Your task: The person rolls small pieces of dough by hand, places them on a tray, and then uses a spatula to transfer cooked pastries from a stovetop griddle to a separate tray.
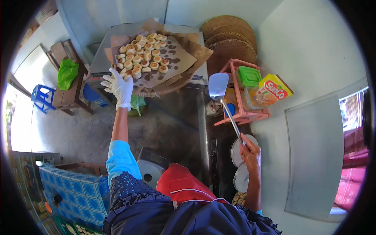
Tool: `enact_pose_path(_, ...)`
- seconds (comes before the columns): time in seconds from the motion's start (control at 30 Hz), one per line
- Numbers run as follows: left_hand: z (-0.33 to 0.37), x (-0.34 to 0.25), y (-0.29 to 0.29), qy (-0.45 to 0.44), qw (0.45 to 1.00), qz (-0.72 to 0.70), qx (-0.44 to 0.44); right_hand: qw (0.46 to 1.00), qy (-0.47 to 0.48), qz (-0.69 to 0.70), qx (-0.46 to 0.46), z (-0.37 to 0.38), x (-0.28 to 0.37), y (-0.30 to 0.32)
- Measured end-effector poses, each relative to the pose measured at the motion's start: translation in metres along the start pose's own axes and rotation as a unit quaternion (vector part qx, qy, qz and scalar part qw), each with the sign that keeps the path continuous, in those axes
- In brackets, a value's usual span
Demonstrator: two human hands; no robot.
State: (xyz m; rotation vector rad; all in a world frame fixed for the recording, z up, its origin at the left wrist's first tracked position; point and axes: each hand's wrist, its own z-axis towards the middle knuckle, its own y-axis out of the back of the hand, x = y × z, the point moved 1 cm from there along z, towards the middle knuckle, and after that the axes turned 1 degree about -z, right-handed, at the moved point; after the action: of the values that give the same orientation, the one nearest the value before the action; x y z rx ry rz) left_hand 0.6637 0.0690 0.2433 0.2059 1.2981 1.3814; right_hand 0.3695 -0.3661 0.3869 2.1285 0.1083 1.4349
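Left grip (120, 88), white-gloved, is reaching to the near-left rim of the tray (172, 89), fingers spread, beside the buns (143, 53); whether it is touching them I cannot tell. The buns are crowding the left half of the brown paper (176, 64), leaving its right side bare. The paper is jutting past the right edge of the tabletop (109, 42). Right grip (250, 154) is curling around the spatula (218, 84) handle, and I'm seeing its blade standing left of the pink rack (232, 67). Open floor (168, 117) is showing below the tray.
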Motion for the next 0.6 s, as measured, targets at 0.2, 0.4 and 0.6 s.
enact_pose_path(0.2,-0.031,-0.075,0.013,-0.295,0.943,0.139,0.066,0.995,-0.086,-0.005,-0.053,-0.052,-0.063,0.04)
enact_pose_path(0.4,-0.018,-0.063,0.009,-0.313,0.926,0.189,0.093,0.984,-0.128,0.041,-0.118,-0.105,-0.108,0.059)
enact_pose_path(0.6,-0.02,-0.077,0.051,-0.276,0.949,0.088,-0.126,0.96,-0.121,0.207,-0.147,-0.177,-0.134,0.1)
